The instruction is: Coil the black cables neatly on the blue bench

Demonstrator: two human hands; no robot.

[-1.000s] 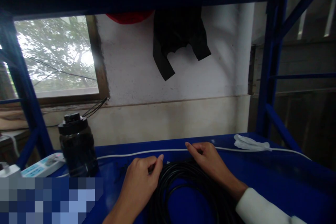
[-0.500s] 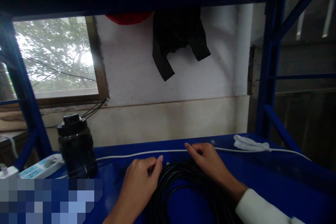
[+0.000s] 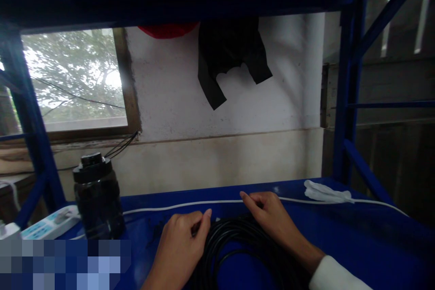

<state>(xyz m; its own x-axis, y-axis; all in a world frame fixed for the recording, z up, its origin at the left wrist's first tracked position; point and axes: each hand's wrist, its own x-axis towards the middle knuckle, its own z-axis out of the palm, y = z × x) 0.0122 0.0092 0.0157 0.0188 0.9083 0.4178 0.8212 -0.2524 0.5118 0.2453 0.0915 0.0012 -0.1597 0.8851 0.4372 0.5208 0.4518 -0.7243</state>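
A thick coil of black cable [image 3: 217, 235] lies on the blue shelf surface [image 3: 340, 240] in front of me. My left hand [image 3: 183, 242] is closed at the coil's left side, thumb up, its curled fingers partly hidden. At the upper right of the loops, my right hand [image 3: 270, 213] is closed too, with the thumb pointing left and the fingers tucked under against the cable. Both hands appear to grip the coil from its two sides. The lower part of the loops runs out of the picture.
A dark bottle [image 3: 98, 199] stands at the left beside a white power strip [image 3: 50, 222]. A white cord [image 3: 163, 209] crosses behind my hands, with clear plastic wrap [image 3: 328, 192] on it. Blue posts [image 3: 345, 99] frame the shelf. A black bag [image 3: 234, 50] hangs above.
The whole view has shifted, so things sit slightly lower in the picture. Both hands keep their place on the coil.
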